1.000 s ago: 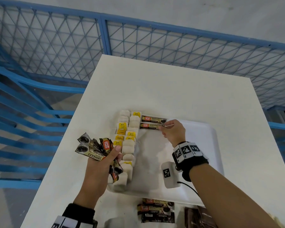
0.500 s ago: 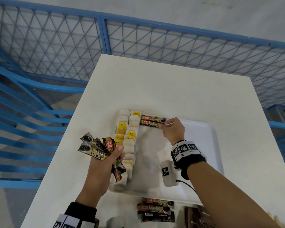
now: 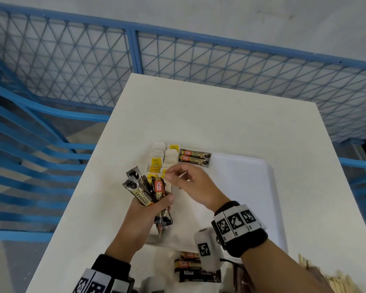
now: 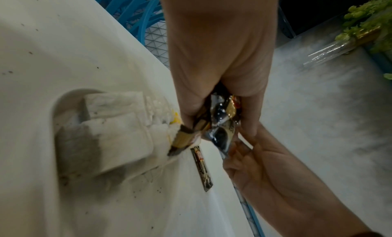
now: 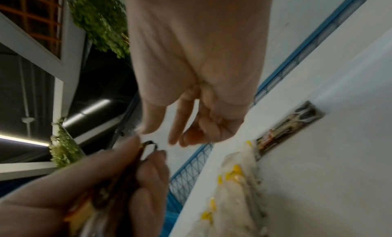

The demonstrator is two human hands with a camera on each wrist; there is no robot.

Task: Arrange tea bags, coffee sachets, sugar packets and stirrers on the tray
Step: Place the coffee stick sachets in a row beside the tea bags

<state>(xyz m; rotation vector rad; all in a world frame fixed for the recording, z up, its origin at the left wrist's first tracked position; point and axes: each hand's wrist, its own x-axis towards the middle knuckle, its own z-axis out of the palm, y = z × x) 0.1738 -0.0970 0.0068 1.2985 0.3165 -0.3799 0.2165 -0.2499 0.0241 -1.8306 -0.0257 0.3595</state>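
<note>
My left hand (image 3: 154, 208) grips a fanned bundle of black-and-gold coffee sachets (image 3: 145, 192) over the left part of the white tray (image 3: 268, 187). The bundle's lower ends (image 4: 218, 128) stick out below the fist in the left wrist view. My right hand (image 3: 173, 176) hovers just right of the bundle, fingers loosely curled and holding nothing (image 5: 176, 138). Two coffee sachets (image 3: 194, 157) lie side by side at the tray's far edge. Tea bags (image 3: 164, 157) with yellow tags fill a double column down the tray's left side (image 5: 237, 182).
The white table (image 3: 220, 115) is ringed by a blue mesh fence (image 3: 220, 60). Near the front edge lie more coffee sachets (image 3: 188, 264), dark brown packets (image 3: 239, 280) and a heap of wooden stirrers (image 3: 336, 280). The tray's middle and right are bare.
My right hand let go of the two sachets at the tray's far edge and drew back left to the bundle. My left hand brought the bundle right, over the tea bags.
</note>
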